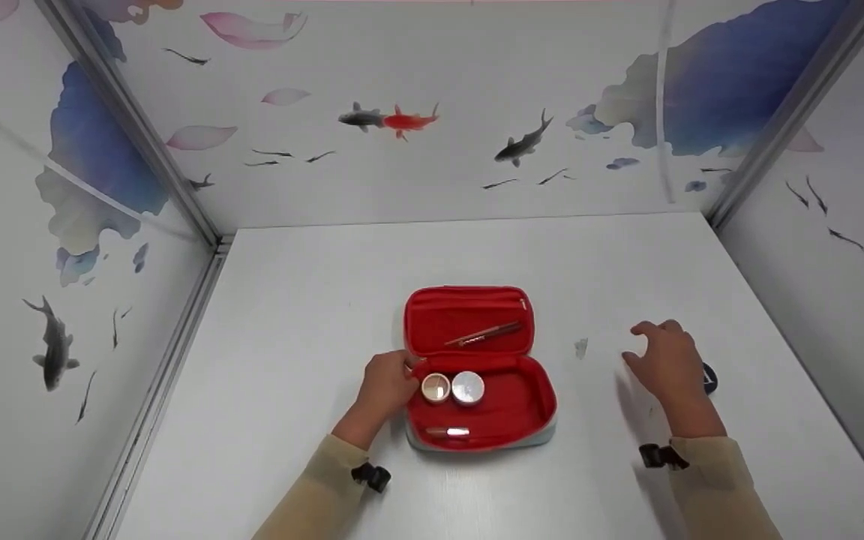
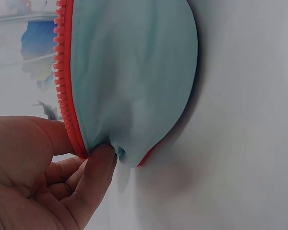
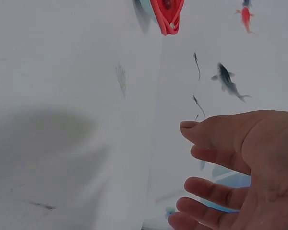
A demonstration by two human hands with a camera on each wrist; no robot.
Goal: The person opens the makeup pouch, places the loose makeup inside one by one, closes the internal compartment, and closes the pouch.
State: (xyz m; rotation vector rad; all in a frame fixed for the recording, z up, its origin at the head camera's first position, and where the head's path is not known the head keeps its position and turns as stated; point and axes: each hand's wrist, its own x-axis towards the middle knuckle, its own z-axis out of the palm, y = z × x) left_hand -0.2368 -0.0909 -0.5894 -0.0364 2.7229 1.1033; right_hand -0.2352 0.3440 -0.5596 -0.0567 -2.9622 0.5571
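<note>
One open pouch (image 1: 518, 405) lies near the middle of the pale worktop (image 1: 304, 300), red inside and a soft grey-blue outside, its lid (image 1: 428, 311) folded back to the far side. The left hand (image 1: 389, 382) is clamped on the pouch's left edge, thumb and finger pinching the fabric beside the red zip teeth (image 2: 62, 72). Well apart from it, off to the right, the right hand (image 1: 668, 364) hangs above the worktop holding nothing, thumb and fingers parted and loosely bent. Just beyond its right edge a dark round item (image 1: 710, 379) peeks out, partly hidden, so I can't tell what it is. Inside the base of the pouch, toward the left, two round containers sit side by side: a beige-topped pot (image 1: 436, 388) and, to its right, a slightly larger silvery pot (image 1: 468, 388). Nearer the front lies a small tube (image 1: 447, 432) with a shiny section. A few slim sticks (image 1: 483, 334) rest slantwise in the lid. Between the pouch and the right hand, a grey smudge (image 1: 581, 347) marks the worktop. Both forearms wear beige sleeves (image 1: 319, 487), and behind everything stands a far wall (image 1: 439, 180) decorated with fish and petals.
</note>
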